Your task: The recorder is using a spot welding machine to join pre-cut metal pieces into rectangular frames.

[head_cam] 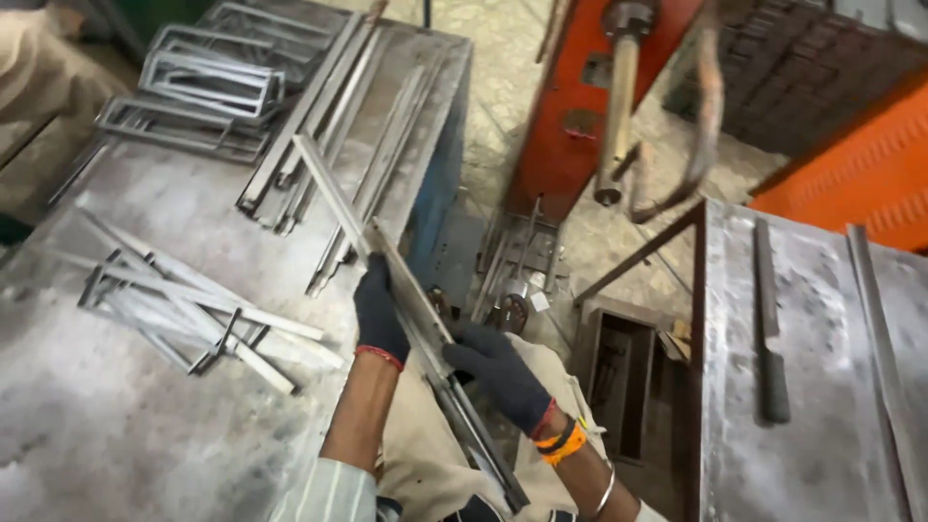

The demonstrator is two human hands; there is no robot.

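A grey metal worktable (145, 416) fills the left, bearing welded frames (208, 82) far off and loose short strips (184, 309) nearer. A long metal strip (406, 290) slants from the table's right edge toward the near side. The gloved left hand (379, 311) grasps its middle; the gloved right hand (498, 372) grips it just nearer.

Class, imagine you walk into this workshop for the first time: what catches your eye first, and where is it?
At centre, two dark-gloved hands, the left hand and right hand, grip a long metal strip slanting up across the grey workbench. Welded rectangular frames are stacked at the bench's far end. An orange machine stands on the floor beyond.
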